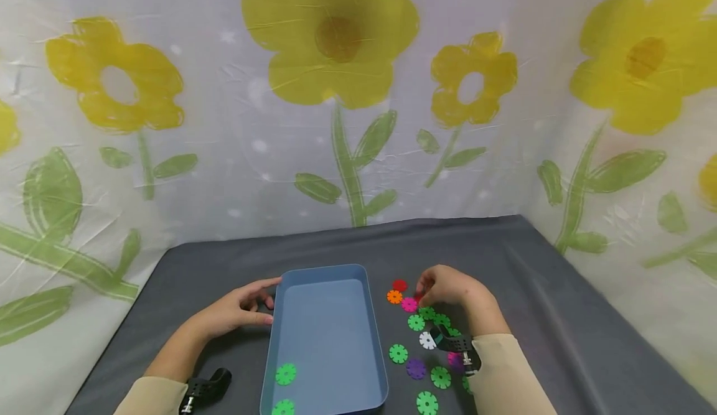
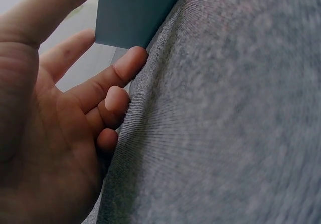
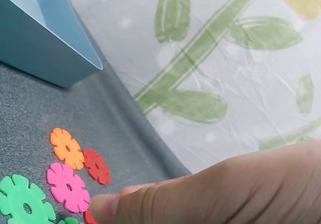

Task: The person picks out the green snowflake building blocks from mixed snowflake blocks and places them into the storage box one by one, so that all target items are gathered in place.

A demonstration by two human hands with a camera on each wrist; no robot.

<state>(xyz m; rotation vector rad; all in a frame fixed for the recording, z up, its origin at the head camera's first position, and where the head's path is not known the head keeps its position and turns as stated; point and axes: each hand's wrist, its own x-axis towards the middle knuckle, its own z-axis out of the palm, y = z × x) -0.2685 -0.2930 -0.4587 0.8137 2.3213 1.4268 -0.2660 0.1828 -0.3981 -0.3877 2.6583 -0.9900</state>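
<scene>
A shallow blue tray [image 1: 322, 278] lies on the table, with two green interlocking discs [image 1: 285, 374] at its near left. My left hand [image 1: 246, 306] is at the tray's left side, fingers loosely bent, a fingertip at its far left corner. In the left wrist view, the fingers of my left hand [image 2: 80, 103] are right by the tray wall [image 2: 133, 15]. Right of the tray, my right hand [image 1: 445, 284] pinches a red notched disc [image 3: 89, 217] between thumb and fingers, which partly hide it. Beside it lie a pink disc [image 3: 68, 187], an orange disc [image 3: 66, 147] and another red disc [image 3: 96, 166].
Several green discs [image 1: 440, 377], a purple disc [image 1: 416, 368] and a white disc [image 1: 427, 340] are scattered right of the tray, some under my right forearm. A dark grey cloth [image 1: 235, 259] covers the table. Behind it hangs a flower-patterned curtain [image 1: 224, 153].
</scene>
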